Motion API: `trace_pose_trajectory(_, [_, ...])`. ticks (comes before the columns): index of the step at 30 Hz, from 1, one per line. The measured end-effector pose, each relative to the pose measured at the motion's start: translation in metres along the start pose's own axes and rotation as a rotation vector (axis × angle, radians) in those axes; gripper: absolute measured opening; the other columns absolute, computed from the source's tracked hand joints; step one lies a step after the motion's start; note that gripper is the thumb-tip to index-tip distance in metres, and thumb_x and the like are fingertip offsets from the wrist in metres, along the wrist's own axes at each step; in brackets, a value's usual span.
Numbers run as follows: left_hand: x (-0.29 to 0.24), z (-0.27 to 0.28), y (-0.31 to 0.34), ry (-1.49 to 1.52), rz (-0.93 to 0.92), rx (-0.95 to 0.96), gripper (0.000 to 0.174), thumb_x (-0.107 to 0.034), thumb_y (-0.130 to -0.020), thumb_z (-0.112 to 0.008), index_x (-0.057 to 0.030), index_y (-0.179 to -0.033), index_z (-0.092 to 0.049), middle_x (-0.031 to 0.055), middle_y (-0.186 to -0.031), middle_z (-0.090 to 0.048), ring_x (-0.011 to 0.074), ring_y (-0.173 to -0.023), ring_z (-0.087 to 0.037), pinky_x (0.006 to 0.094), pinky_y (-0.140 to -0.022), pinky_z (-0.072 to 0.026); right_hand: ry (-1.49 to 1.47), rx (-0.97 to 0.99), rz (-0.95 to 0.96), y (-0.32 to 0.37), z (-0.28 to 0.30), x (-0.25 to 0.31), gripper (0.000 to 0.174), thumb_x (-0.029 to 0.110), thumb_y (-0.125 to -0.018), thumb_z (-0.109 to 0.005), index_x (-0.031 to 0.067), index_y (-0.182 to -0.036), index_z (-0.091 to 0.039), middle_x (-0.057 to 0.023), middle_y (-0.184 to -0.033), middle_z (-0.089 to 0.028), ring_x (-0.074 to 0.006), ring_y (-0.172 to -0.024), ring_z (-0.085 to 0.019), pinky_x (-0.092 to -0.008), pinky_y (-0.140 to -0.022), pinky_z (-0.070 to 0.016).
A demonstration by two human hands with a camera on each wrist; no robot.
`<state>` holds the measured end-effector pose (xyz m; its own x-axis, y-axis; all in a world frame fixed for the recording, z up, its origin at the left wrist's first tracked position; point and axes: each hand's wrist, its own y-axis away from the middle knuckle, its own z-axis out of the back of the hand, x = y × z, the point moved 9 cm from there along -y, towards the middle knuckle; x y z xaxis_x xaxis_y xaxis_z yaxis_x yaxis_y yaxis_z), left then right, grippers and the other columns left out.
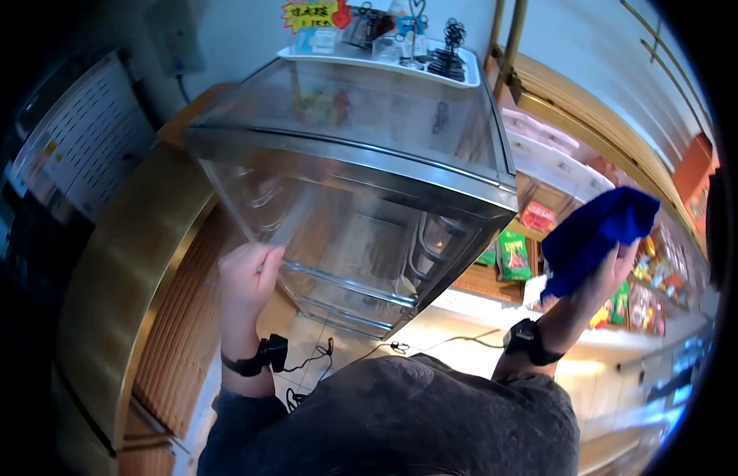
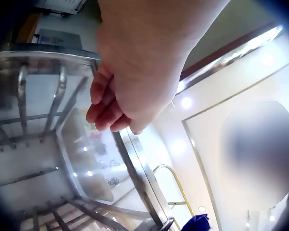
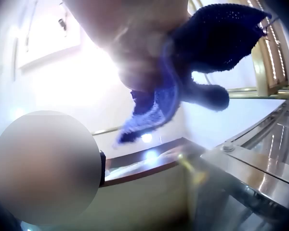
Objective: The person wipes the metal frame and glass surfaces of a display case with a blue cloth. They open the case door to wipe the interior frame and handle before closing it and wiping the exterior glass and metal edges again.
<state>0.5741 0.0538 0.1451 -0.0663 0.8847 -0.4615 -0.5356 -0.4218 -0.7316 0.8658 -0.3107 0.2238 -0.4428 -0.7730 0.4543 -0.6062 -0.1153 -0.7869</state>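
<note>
Head: blue cloth (image 1: 595, 230) gripped in R hand (image 1: 608, 274), R of glass cabinet (image 1: 345, 163), apart, long axis slanting up-R; L hand (image 1: 250, 274) nearer cabinet | L wrist: fingers curled by cabinet, can't tell if gripping | R wrist: cloth bunched in fingers

We count one person (image 1: 400, 420), comprising one left hand (image 1: 250, 278) and one right hand (image 1: 613, 270), and two wrist cameras (image 1: 275, 351), one per wrist. We list one blue cloth (image 1: 595, 234), one glass display cabinet (image 1: 361, 163), one white tray (image 1: 473, 71) and one yellow price sign (image 1: 309, 14). We register at least three green packets (image 1: 512, 255) and at least one red packet (image 1: 538, 216). We cannot determine the quantity of small articles (image 1: 448, 59) on the tray; they overlap.
</note>
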Motion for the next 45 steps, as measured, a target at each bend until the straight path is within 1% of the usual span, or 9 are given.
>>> trace_pose_trajectory(1, [0.016, 0.001, 0.006, 0.032, 0.043, 0.031, 0.005, -0.005, -0.082, -0.069, -0.0008, -0.08, -0.067, 0.011, -0.07, -0.066, 0.0251, -0.061, -0.064, 0.0315, -0.058, -0.0483, 0.573, -0.117, 0.211, 0.001, -0.015, 0.022, 0.046, 0.012, -0.092, -0.063, 0.0011, -0.132, -0.042, -0.012, -0.12, -0.059, -0.0181, -0.106, -0.059, -0.0345, -0.095, -0.0459])
trace_pose_trajectory(3, [0.039, 0.0, 0.007, 0.076, 0.083, 0.078, 0.007, -0.006, -0.083, -0.067, -0.0001, -0.08, -0.067, 0.0119, -0.07, -0.065, 0.0255, -0.062, -0.063, 0.032, -0.058, -0.0477, 0.611, -0.23, 0.237, 0.005, -0.039, 0.023, 0.038, 0.004, -0.095, -0.056, 0.0012, -0.13, -0.04, -0.0156, -0.116, -0.061, -0.0189, -0.098, -0.063, -0.0265, -0.084, -0.0503])
trace_pose_trajectory(7, [0.061, 0.002, 0.013, 0.163, 0.13, 0.101, 0.005, -0.004, -0.084, -0.065, 0.0017, -0.084, -0.066, 0.0125, -0.075, -0.066, 0.0228, -0.065, -0.062, 0.0304, -0.059, -0.0475, 1.29, 0.015, 0.255, 0.006, -0.14, -0.002, 0.013, 0.006, -0.092, -0.062, -0.0001, -0.103, -0.061, -0.0098, -0.094, -0.065, -0.0165, -0.082, -0.061, -0.029, -0.077, -0.0484])
trace_pose_trajectory(9, [0.072, 0.003, 0.013, 0.187, 0.117, 0.118, 0.005, -0.001, -0.085, -0.064, 0.0033, -0.086, -0.066, 0.0125, -0.077, -0.066, 0.0205, -0.066, -0.061, 0.0288, -0.061, -0.0477, 1.368, 0.095, 0.147, 0.008, -0.16, -0.025, 0.011, 0.006, -0.09, -0.063, 0.0009, -0.1, -0.062, -0.0125, -0.085, -0.064, -0.0204, -0.079, -0.063, -0.0295, -0.076, -0.0484])
trace_pose_trajectory(13, [0.089, -0.005, 0.018, 0.194, 0.122, 0.194, 0.006, -0.001, -0.086, -0.063, 0.0031, -0.088, -0.066, 0.0125, -0.079, -0.066, 0.0201, -0.068, -0.062, 0.0284, -0.062, -0.048, 1.717, 0.282, 0.395, 0.02, -0.192, -0.042, 0.011, 0.01, -0.086, -0.069, 0.0043, -0.094, -0.064, -0.0118, -0.085, -0.065, -0.0294, -0.082, -0.062, -0.0366, -0.071, -0.0494])
trace_pose_trajectory(22, [0.083, -0.032, -0.005, 0.286, 0.116, 0.114, 0.005, -0.004, -0.085, -0.066, 0.0008, -0.087, -0.067, 0.0118, -0.076, -0.066, 0.023, -0.064, -0.063, 0.0307, -0.058, -0.0474, 1.657, 0.554, 0.495, 0.023, -0.167, -0.035, 0.038, 0.022, -0.067, -0.082, 0.0055, -0.097, -0.067, -0.0093, -0.095, -0.064, -0.0282, -0.081, -0.058, -0.0374, -0.07, -0.0488])
trace_pose_trajectory(30, [0.049, -0.061, -0.025, 0.238, 0.106, 0.237, 0.004, -0.003, -0.084, -0.066, -0.0006, -0.085, -0.068, 0.0117, -0.076, -0.065, 0.0235, -0.065, -0.063, 0.0321, -0.056, -0.0479, 1.669, 0.599, 0.495, 0.029, -0.167, -0.041, 0.043, 0.031, -0.07, -0.079, 0.0112, -0.107, -0.069, -0.0071, -0.095, -0.057, -0.0273, -0.086, -0.054, -0.0387, -0.075, -0.0428])
trace_pose_trajectory(38, [0.027, -0.073, -0.04, 0.379, -0.095, 0.246, 0.003, -0.008, -0.082, -0.068, -0.0043, -0.081, -0.068, 0.0099, -0.067, -0.063, 0.026, -0.06, -0.062, 0.0334, -0.055, -0.0478, 1.573, 0.816, 0.449, 0.025, -0.223, -0.067, 0.04, 0.012, -0.065, -0.078, -0.0012, -0.1, -0.067, -0.0093, -0.081, -0.052, -0.0256, -0.07, -0.053, -0.037, -0.059, -0.0423])
trace_pose_trajectory(45, [0.04, -0.067, -0.047, 0.612, -0.254, 0.334, 0.002, -0.004, -0.081, -0.067, -0.0025, -0.08, -0.068, 0.0096, -0.067, -0.064, 0.0247, -0.056, -0.062, 0.0328, -0.052, -0.0469, 1.568, 0.766, 0.392, 0.03, -0.25, -0.086, 0.029, 0.0, -0.067, -0.077, -0.0051, -0.095, -0.068, -0.01, -0.077, -0.052, -0.0264, -0.066, -0.054, -0.0365, -0.057, -0.0417])
